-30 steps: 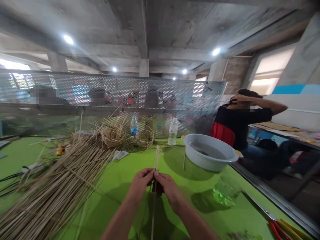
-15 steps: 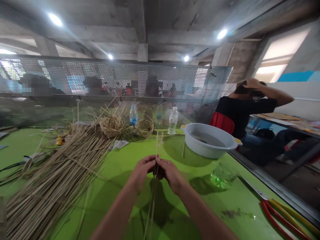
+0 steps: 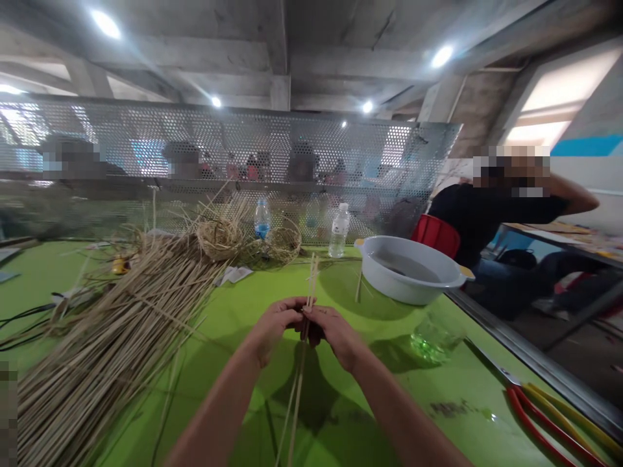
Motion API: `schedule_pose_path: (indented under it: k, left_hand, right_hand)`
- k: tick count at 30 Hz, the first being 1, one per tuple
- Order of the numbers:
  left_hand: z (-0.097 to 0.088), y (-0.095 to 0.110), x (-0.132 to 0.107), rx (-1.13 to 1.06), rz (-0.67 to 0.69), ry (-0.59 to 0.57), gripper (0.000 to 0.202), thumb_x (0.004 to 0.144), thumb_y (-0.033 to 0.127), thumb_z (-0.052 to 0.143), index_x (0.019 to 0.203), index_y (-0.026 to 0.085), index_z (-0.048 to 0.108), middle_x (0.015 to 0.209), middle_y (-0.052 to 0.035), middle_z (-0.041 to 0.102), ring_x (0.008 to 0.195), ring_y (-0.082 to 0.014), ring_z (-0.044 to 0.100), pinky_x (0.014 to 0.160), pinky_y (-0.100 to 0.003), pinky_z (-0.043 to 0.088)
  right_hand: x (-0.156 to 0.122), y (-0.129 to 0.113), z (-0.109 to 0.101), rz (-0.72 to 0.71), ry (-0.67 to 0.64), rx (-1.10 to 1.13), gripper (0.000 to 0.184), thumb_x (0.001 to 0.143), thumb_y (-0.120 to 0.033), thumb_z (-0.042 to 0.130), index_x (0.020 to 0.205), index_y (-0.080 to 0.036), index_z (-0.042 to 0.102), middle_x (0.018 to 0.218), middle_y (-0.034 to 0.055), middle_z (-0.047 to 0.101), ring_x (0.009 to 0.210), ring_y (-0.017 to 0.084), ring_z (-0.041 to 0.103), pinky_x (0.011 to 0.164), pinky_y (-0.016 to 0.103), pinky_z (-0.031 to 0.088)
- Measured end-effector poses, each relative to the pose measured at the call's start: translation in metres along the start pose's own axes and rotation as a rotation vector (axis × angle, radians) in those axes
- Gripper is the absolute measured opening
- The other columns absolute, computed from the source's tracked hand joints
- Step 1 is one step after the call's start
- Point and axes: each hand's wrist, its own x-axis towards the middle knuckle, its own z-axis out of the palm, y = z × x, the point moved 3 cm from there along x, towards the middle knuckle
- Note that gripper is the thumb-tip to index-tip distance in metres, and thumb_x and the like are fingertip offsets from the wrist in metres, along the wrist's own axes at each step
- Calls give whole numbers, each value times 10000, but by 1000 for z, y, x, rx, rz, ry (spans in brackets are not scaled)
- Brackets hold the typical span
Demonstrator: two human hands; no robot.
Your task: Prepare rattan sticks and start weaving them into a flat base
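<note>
My left hand (image 3: 278, 325) and my right hand (image 3: 335, 332) meet over the middle of the green table (image 3: 233, 389). Both are closed, thumbs nearly touching, on a few thin, pale weaving strips (image 3: 298, 389). The strips run lengthwise, their tips crossing a little above my fingers and their tails stretching down toward me. My fingers hide the place where they are gripped. To the left lies a large pile of similar dry strips (image 3: 111, 337), with a small woven basket (image 3: 219, 239) at its far end.
A second woven piece (image 3: 285, 243) stands between two plastic bottles, one with blue liquid (image 3: 262, 220) and one clear (image 3: 339, 230). On the right are a white basin (image 3: 413, 285) of water, a green-tinted clear container (image 3: 433, 340) and red-and-yellow-handled shears (image 3: 520, 389). Someone sits beyond the table's edge.
The strip tips have shifted slightly right and now cross, where they stood apart before. Both hands keep their grip. The view has moved a little.
</note>
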Motion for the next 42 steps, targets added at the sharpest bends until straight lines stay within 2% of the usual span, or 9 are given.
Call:
schedule_pose_path:
  k: [4,8,12,23,28,32,36,39,42]
  left_hand:
    - [-3,-1,2,19,28,35,331,760,414,712,964,170,804,897,-65,752,759,-182,606,716,-285,461]
    - [-6,-4,8,14,64,97,453,686,549,801,937,172,804,809,-41,723,698,-156,579,695,-267,449]
    - [-9,-4,10,-24,94,137,469,602,534,869,880,164,794,708,-6,674,640,-130,546,649,-245,436]
    - [-7,0,6,-22,84,95,329,618,461,869,718,162,775,611,-15,649,680,-172,595,691,-270,446]
    - [-10,-1,5,-13,73,109,310,629,432,849,728,153,757,573,2,629,572,-137,538,597,-259,419]
    - [-14,-5,10,-15,102,166,331,619,454,824,721,156,721,649,-13,670,533,-116,503,530,-248,386]
    - [-14,-15,13,37,131,261,336,598,463,820,656,155,699,729,-56,712,629,-153,576,601,-273,445]
    - [-12,-25,15,140,109,318,320,642,435,816,702,127,751,648,-64,694,601,-164,577,580,-287,437]
    - [-19,-20,11,267,103,371,272,782,349,736,901,110,789,753,-86,749,647,-164,628,618,-281,474]
  right_hand:
    - [-1,-1,3,10,-24,-23,538,740,-694,685,679,-163,625,602,26,606,536,136,490,533,277,348]
    - [-2,4,8,26,-76,-61,557,745,-707,671,653,-158,657,591,31,604,523,132,479,537,278,348]
    - [-5,8,12,24,-121,-90,560,767,-693,648,620,-154,687,575,38,604,504,131,474,532,279,338]
    - [-4,7,11,14,-136,-80,640,783,-762,606,637,-147,702,577,35,586,509,132,469,536,279,334]
    - [0,12,11,26,-119,-105,595,763,-735,651,643,-154,679,563,22,574,500,126,468,525,272,334]
    - [2,16,12,42,-53,-104,544,702,-703,730,760,-164,686,576,-7,554,500,124,455,505,265,336]
    - [2,27,8,49,9,-165,539,641,-714,748,702,-188,645,550,-13,537,478,129,442,476,268,322]
    - [5,39,2,68,-19,-226,498,657,-685,751,647,-200,637,546,-3,528,493,145,456,492,286,340]
    - [8,43,-5,93,42,-217,483,653,-683,751,681,-206,681,579,22,562,498,149,440,494,296,331]
